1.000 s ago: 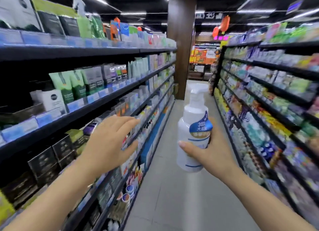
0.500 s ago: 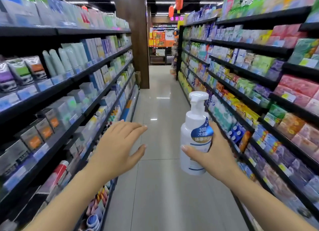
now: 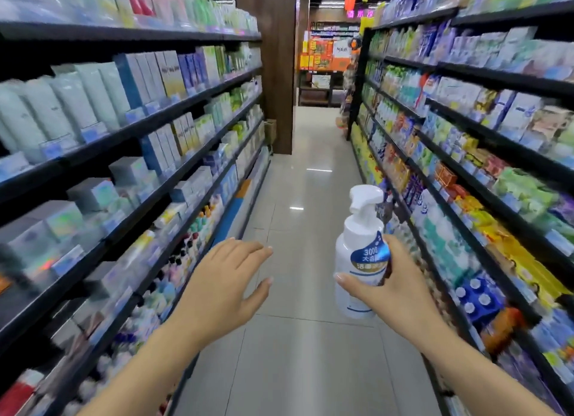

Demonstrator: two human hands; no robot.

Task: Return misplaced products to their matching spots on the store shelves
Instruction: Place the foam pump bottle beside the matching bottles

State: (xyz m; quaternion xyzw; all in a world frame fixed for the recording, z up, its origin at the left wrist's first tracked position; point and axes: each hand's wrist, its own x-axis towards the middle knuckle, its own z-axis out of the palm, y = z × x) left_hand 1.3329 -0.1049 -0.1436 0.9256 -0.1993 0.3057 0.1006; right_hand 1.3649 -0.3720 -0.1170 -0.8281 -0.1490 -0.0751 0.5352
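A white pump bottle [image 3: 357, 238] with a blue label stands upright in my right hand [image 3: 400, 288], which grips its lower body over the aisle floor. My left hand [image 3: 223, 288] floats beside it, empty, palm down with fingers spread, near the lower left shelves. Black store shelves run along both sides: the left shelves [image 3: 174, 111] carry boxed and tubed skincare products, the right shelves [image 3: 484, 73] carry colourful packets.
A tiled aisle floor [image 3: 298, 179] stretches ahead between the shelf rows. A dark wooden pillar [image 3: 273, 58] stands at the end of the left row. Orange displays [image 3: 323, 55] sit at the far end.
The view has advanced along the aisle, and shelf items slide past on both sides. Both hands keep their pose, with the bottle still held upright.
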